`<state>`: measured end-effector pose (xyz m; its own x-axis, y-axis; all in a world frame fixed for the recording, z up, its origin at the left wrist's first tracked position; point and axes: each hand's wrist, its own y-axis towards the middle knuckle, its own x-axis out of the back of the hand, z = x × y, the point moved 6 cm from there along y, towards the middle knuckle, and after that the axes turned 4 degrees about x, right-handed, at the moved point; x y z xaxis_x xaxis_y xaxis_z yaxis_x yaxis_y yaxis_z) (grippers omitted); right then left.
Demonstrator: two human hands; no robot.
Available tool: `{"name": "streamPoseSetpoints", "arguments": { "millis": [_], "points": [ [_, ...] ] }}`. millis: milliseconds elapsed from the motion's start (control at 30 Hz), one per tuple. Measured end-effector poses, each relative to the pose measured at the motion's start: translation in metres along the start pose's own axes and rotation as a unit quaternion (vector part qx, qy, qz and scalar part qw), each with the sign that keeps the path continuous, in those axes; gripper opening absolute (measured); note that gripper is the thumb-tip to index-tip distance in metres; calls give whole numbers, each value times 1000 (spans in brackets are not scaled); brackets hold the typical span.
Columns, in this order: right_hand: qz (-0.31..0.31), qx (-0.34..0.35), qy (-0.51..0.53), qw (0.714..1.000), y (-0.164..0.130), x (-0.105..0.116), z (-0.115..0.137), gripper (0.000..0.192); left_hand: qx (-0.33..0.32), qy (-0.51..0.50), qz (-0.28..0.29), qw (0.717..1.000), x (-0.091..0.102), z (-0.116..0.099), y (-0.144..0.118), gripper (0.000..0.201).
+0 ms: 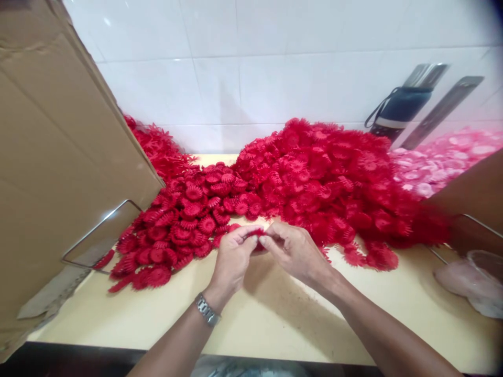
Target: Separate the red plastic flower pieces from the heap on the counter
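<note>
Both hands meet at the front edge of the big red pile (pixel 306 178), which serves here as the landmark. The left hand (pixel 231 259) and the right hand (pixel 293 251) come together, fingertips against fingertips, and they pinch one small red plastic flower piece (pixel 255 234) between them. The piece is just in front of the pile, above the yellow table (pixel 275 314), not lying on it. It seems that each hand takes one side of the piece, so the fingers can press or pull it with control; whether there are two layers or only one, I cannot tell, because the fingers cover most of it.

A metal wristwatch (pixel 207 310) sits on the left wrist.

To the left of the pile stands a tall cardboard box (pixel 58 173), leaning, with a metal wire frame (pixel 98 230) at its foot. A flatter spread of the same red pieces (pixel 184 225) lies between the box and the pile, near the hands, probably so that they are easy to take. To the right of the pile, pink pieces (pixel 444 157) form a separate heap, kept apart by colour. Behind the pile, a dark bag with a strap (pixel 401 110) leans on the white tiled wall (pixel 275 68). Further right and nearer than the pile lies a clear plastic bag (pixel 471 283).
</note>
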<state>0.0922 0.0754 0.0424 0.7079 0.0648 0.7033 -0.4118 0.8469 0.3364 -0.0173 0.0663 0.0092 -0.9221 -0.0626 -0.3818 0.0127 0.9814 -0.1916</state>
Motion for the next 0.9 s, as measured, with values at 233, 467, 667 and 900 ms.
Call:
{"name": "streamPoseSetpoints", "arguments": {
  "millis": [233,467,667,900],
  "points": [
    [32,6,32,999,-2,1,-4,13,-14,162,-5,987,8,3,2,8],
    [68,1,148,987,0,-2,-6,8,7,181,35,983,2,2,-5,12],
    [-26,-28,80,996,-7,1,-5,11,-39,93,16,995,-1,12,-15,13],
    [-34,-12,101,994,-13,-13,4,29,-38,95,-56,993,4,12,-16,34]
  ]
}}
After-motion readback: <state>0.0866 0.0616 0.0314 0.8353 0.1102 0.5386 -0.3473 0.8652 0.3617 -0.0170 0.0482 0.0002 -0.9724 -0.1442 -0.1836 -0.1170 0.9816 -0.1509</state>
